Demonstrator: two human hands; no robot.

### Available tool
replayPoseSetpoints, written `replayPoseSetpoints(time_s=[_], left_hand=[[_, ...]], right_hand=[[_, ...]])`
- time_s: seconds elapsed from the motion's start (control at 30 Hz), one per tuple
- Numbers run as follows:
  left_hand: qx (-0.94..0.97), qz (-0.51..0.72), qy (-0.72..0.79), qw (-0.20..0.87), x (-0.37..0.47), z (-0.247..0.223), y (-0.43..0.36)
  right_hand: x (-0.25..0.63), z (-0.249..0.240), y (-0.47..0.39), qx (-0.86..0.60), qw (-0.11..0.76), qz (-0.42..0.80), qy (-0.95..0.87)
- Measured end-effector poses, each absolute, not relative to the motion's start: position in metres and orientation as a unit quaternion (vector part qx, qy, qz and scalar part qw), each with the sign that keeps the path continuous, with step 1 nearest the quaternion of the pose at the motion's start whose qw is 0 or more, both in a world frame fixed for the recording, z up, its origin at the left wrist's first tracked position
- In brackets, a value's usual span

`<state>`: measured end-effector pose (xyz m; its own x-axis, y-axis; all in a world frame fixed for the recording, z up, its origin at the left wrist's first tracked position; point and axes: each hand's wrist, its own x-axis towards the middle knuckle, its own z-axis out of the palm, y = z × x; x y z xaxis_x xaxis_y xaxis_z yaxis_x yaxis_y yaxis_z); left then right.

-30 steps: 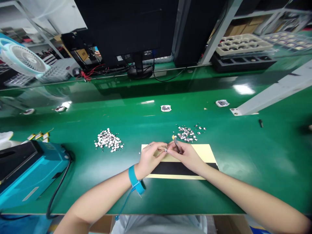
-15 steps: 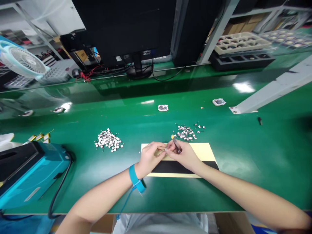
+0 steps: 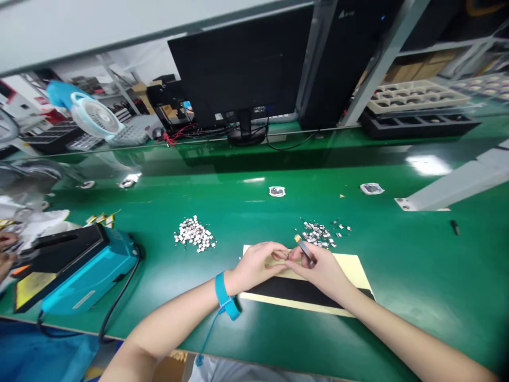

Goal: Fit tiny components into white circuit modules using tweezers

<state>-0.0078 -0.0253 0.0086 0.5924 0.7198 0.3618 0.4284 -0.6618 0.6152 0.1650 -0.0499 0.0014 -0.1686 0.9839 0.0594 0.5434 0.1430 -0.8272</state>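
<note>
My left hand point(image 3: 260, 265), with a blue strap point(image 3: 226, 297) at its wrist, is pinched closed above a pale yellow sheet point(image 3: 353, 269) with a black band point(image 3: 278, 289). What its fingertips hold is too small to make out. My right hand point(image 3: 320, 268) meets it fingertip to fingertip and is closed around tweezers point(image 3: 305, 249), whose yellow-marked end points up and away. Beyond the sheet lies a pile of small white and dark parts point(image 3: 318, 233). A second pile of small white parts point(image 3: 194, 233) is to the left.
A blue and black machine point(image 3: 91, 270) with a cable stands at the left. Another person's hand point(image 3: 6, 249) shows at the far left edge. Behind are a monitor point(image 3: 246, 69), two white-rimmed pieces point(image 3: 277, 191), a slanted metal post point(image 3: 457, 178) and stacked trays point(image 3: 417, 98).
The camera view has shifted, so the scene sits lower and further right, and another person's hand now shows at left. My hands remain together over the sheet, the right still holding the tweezers.
</note>
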Motion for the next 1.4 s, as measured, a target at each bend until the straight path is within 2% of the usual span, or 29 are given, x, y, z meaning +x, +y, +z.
replayPoseSetpoints(time_s=[0.1, 0.23, 0.4, 0.57, 0.87, 1.13, 1.4], left_hand=[[0.866, 0.288, 0.369, 0.179, -0.040, 0.025, -0.009], [0.802, 0.285, 0.518, 0.086, -0.109, 0.039, 0.023], [0.745, 0.144, 0.650, 0.036, -0.173, 0.034, 0.054], [0.727, 0.069, 0.683, 0.028, -0.178, 0.025, 0.061], [0.732, 0.011, 0.681, -0.002, -0.167, 0.027, 0.066], [0.759, 0.047, 0.645, -0.077, -0.146, 0.023, 0.062], [0.774, 0.117, 0.621, 0.036, -0.142, 0.016, 0.065]], right_hand=[[0.175, -0.002, -0.044, -0.573, 0.282, 0.175, -0.750], [0.186, -0.005, -0.037, -0.594, 0.283, 0.077, -0.749], [0.183, -0.006, -0.041, -0.537, 0.265, -0.024, -0.801], [0.175, -0.006, -0.050, -0.521, 0.211, 0.012, -0.827], [0.173, -0.005, -0.051, -0.497, 0.199, 0.036, -0.844], [0.158, -0.005, -0.060, -0.465, 0.143, 0.072, -0.871], [0.146, -0.007, -0.070, -0.436, 0.114, 0.123, -0.884]])
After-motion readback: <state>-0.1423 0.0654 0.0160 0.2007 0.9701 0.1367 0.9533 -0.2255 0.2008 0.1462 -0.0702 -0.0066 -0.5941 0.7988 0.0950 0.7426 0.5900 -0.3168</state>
